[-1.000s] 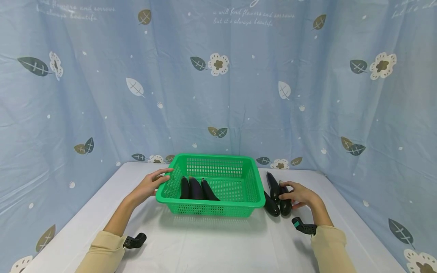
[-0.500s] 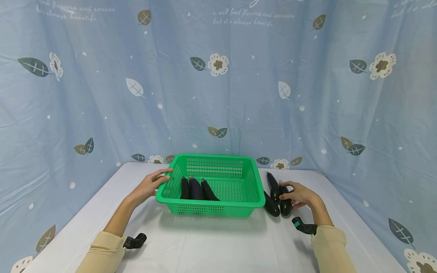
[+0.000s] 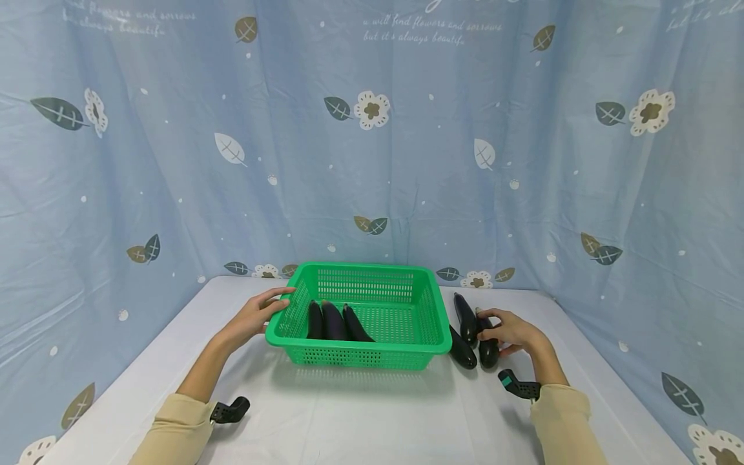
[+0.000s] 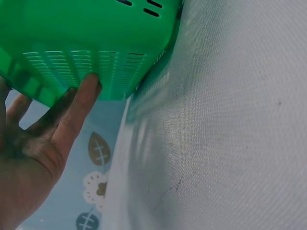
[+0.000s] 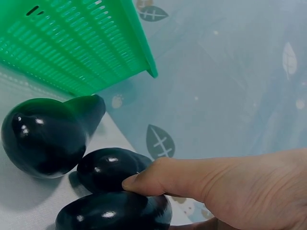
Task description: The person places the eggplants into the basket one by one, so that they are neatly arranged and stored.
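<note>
A green plastic basket (image 3: 372,355) stands in the middle of the table with three dark eggplants (image 3: 333,321) lying side by side in its left half. My left hand (image 3: 254,316) holds the basket's left rim; the left wrist view shows fingers (image 4: 79,108) against the outer side wall. Right of the basket lie three more eggplants. My right hand (image 3: 511,330) grips the rightmost eggplant (image 3: 489,354) from above, its thumb (image 5: 148,179) along the side in the right wrist view. Beside it lie a farther eggplant (image 3: 465,316) and a nearer one (image 3: 462,352) close against the basket.
A white cloth covers the table (image 3: 372,420). Behind and at both sides hangs a blue curtain (image 3: 418,181) with printed leaves and flowers. A black wrist device (image 3: 229,411) sits at the left sleeve and a similar one (image 3: 519,386) at the right.
My right hand has shifted slightly right with the rightmost eggplant, and a small gap shows between it and its neighbours. The left hand and basket have not moved.
</note>
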The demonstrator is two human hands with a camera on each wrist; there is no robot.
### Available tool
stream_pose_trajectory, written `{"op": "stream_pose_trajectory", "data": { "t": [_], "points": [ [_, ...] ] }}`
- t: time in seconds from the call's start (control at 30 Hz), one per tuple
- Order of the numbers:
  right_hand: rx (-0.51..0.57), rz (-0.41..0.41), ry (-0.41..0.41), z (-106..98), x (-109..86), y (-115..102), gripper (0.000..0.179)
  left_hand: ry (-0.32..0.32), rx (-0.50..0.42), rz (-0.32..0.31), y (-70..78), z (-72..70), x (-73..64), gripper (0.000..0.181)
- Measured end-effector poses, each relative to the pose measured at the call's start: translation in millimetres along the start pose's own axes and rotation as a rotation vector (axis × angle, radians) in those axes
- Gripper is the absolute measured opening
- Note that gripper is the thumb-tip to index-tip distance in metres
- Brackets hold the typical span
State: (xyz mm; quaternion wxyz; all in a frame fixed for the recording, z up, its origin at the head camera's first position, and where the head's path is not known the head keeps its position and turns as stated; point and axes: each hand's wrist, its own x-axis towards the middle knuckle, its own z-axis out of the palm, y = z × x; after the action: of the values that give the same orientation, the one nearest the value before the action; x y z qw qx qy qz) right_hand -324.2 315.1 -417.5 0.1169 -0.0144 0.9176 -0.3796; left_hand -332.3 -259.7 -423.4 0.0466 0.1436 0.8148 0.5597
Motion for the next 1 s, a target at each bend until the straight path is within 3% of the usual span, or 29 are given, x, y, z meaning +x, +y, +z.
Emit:
{"op": "stream_pose_trajectory", "data": {
  "t": [1.0],
  "points": [
    [0.003,0.026,0.036,-6.7,-3.3,1.3,0.066,0.005,-0.007,-0.013,4.3,1.6,-1.9,0.056]
  ]
}}
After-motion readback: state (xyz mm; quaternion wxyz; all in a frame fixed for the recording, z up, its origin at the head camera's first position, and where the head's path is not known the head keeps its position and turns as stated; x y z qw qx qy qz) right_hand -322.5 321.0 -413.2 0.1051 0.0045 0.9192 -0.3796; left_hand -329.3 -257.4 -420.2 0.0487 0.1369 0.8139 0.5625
